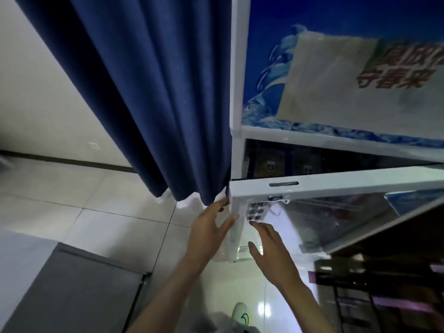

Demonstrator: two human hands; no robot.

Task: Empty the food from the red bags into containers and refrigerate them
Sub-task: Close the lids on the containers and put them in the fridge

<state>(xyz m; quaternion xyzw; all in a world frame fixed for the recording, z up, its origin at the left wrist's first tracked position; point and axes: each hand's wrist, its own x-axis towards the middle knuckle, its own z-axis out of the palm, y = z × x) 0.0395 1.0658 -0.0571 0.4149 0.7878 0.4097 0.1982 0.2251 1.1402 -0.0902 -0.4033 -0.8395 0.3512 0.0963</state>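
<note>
The glass door [336,207] of the white refrigerator [237,68] stands swung out toward the camera, with its long axis running left to right and its free corner pointing left, near the blue curtain [144,92]. The left hand [209,227] has a spread grip touching the door's corner edge. The right hand [271,246] is spread beside the keypad [255,210]. Below is a glossy tiled floor [96,217], and a grey cabinet [72,292] at lower left.
</note>
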